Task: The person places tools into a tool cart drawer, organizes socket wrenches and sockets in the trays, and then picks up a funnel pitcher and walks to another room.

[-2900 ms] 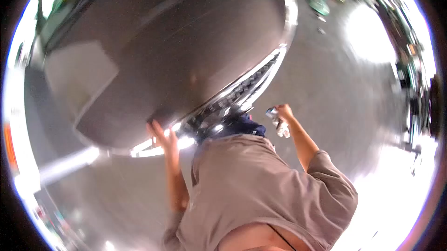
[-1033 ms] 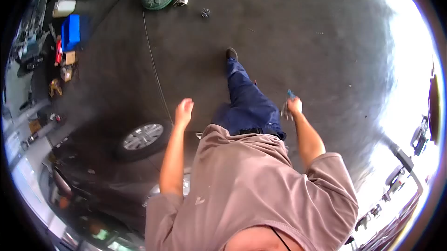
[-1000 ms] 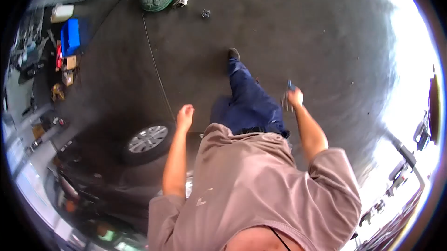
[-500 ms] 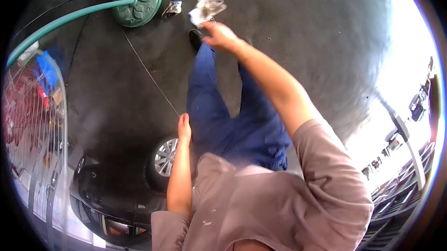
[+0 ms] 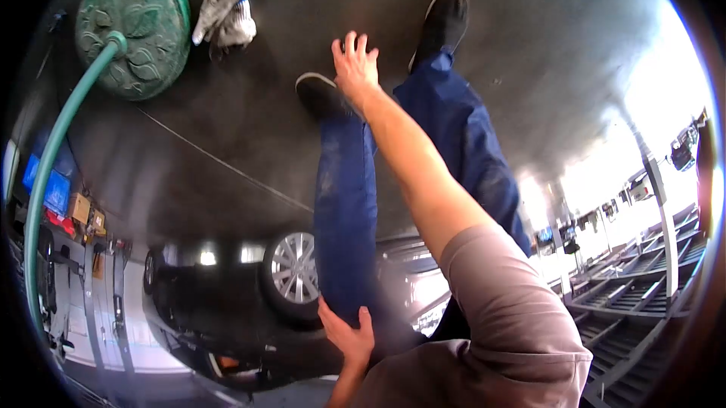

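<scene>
My right hand point(image 5: 355, 68) reaches out above the floor beside my shoe, its fingers spread and holding nothing. Grey-and-white work gloves point(image 5: 227, 7) lie in a small heap on the floor, apart from that hand and close to a green round base point(image 5: 136, 30) with a leaf relief. My left hand point(image 5: 348, 336) is open near the knee of my blue trousers point(image 5: 345, 204), thumb apart from the fingers. Whether it touches the cloth I cannot tell.
A green pole point(image 5: 57, 132) rises from the base along the left side. Behind my left leg stands a black car point(image 5: 219, 287) with a silver wheel point(image 5: 295, 268). Small boxes point(image 5: 79, 207) and a blue bag point(image 5: 49, 185) are at far left, metal racking point(image 5: 643, 287) at right.
A glove at my right hand is now on the floor with the other, and the hand's fingers have spread. My legs have moved into a step. My left hand is nearer my knee.
</scene>
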`<state>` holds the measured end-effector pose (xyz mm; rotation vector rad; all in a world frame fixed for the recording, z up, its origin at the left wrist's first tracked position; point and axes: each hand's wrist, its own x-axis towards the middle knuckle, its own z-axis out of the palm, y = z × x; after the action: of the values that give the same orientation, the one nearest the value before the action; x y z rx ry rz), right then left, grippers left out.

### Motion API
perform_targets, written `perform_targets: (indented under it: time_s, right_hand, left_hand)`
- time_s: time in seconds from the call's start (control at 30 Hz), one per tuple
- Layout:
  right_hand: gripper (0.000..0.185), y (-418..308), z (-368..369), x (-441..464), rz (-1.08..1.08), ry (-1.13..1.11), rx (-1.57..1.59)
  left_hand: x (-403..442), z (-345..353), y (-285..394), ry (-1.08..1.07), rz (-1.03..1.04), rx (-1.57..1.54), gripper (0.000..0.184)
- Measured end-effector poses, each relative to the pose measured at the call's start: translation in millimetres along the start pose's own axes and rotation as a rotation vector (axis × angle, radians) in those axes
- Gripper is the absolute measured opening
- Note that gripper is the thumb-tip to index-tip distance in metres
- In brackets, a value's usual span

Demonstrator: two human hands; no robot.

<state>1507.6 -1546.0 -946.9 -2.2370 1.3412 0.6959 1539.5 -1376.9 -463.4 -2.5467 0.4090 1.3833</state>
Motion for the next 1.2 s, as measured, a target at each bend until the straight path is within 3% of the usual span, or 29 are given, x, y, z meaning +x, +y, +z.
perform_targets:
  time_s: [0.1, 0.13, 0.23, 0.3, 0.37, 0.4, 0.47, 0.5, 0.6, 0.63, 0.67, 0.7, 0.73, 0.8, 0.93, 1.0, 1.07, 1.13, 1.17, 1.2]
  right_hand:
    - [0.051, 25.6, 4.0, 8.0, -0.144, 0.035, 0.124]
    - [0.050, 34.3, -2.3, 9.8, -0.179, -0.048, 0.194]
    - [0.059, 59.5, -36.3, 4.8, -0.014, -0.206, 0.345]
    - [0.067, 85.1, -93.1, -7.5, 0.162, -0.345, 0.419]
    - [0.078, 121.0, -159.0, -37.8, 0.158, -0.388, 0.504]
    - [0.088, 136.1, -183.8, -63.6, 0.149, -0.190, 0.472]
    - [0.080, 190.6, -278.0, -91.2, 0.127, -0.271, 0.499]
    - [0.077, 217.5, -322.8, -103.0, 0.124, -0.372, 0.507]
    - [0.068, 315.7, -482.3, -143.0, 0.137, -0.526, 0.521]
    - [0.065, 349.3, -535.7, -158.3, 0.162, -0.501, 0.514]
    - [0.060, 378.7, -593.8, -183.2, 0.188, -0.280, 0.531]
    - [0.061, 415.4, -612.9, -183.2, 0.232, -0.220, 0.539]
    - [0.063, 447.8, -659.5, -189.7, 0.280, -0.167, 0.516]
    - [0.062, 506.2, -734.3, -209.4, 0.493, -0.028, 0.523]
    - [0.058, 616.7, -782.1, -188.5, 0.683, 0.174, 0.815]
    - [0.050, 643.2, -807.0, -187.2, 0.719, 0.211, 0.918]
    - [0.029, 666.5, -798.8, -174.1, 0.698, 0.133, 0.923]
    - [0.028, 669.8, -821.0, -181.3, 0.553, 0.076, 0.625]
    - [0.031, 664.9, -827.9, -198.6, 0.758, -0.095, 0.948]
    - [0.031, 676.7, -800.9, -191.1, 0.738, -0.179, 0.919]
  left_hand:
    - [2.2, -0.7, 16.0, -0.026, -0.054, 0.038, 0.080]
    - [5.2, 0.0, 20.5, -0.027, -0.049, 0.056, 0.079]
    - [2.4, -2.2, 34.9, -0.036, -0.022, 0.106, 0.078]
    - [-2.7, 1.4, 42.1, -0.048, 0.004, 0.149, 0.077]
    - [-17.8, -9.1, 63.0, -0.115, -0.046, 0.181, 0.077]
    - [-14.3, -13.1, 79.2, -0.152, -0.041, 0.154, 0.076]
    - [-14.3, -6.1, 60.8, -0.109, 0.190, 0.123, 0.077]
    - [-22.6, -25.1, 88.0, -0.170, 0.094, 0.173, 0.077]
    - [-44.7, -86.1, 168.9, -0.147, 0.192, 0.184, 0.062]
    - [-36.9, -103.5, 191.4, -0.112, 0.294, 0.071, 0.054]
    - [-34.7, -120.2, 207.9, -0.089, 0.384, -0.040, 0.045]
    - [-19.0, -135.7, 221.4, -0.128, 0.392, -0.276, 0.038]
    - [-7.5, -154.6, 241.9, -0.180, 0.393, -0.510, 0.030]
    - [-27.1, -205.6, 293.8, -0.165, 0.215, -0.687, 0.023]
    - [-4.4, -250.8, 344.6, -0.018, 0.197, -0.670, 0.021]
    - [20.5, -258.7, 377.6, -0.055, 0.111, -0.579, 0.021]
    - [75.9, -262.2, 401.8, -0.280, 0.000, -0.624, 0.023]
    - [38.0, -314.7, 487.3, -0.537, 0.475, -0.580, 0.030]
    - [69.3, -320.6, 516.4, -0.601, 0.551, -0.452, 0.035]
    - [82.7, -333.6, 554.6, -0.658, 0.635, -0.328, 0.039]
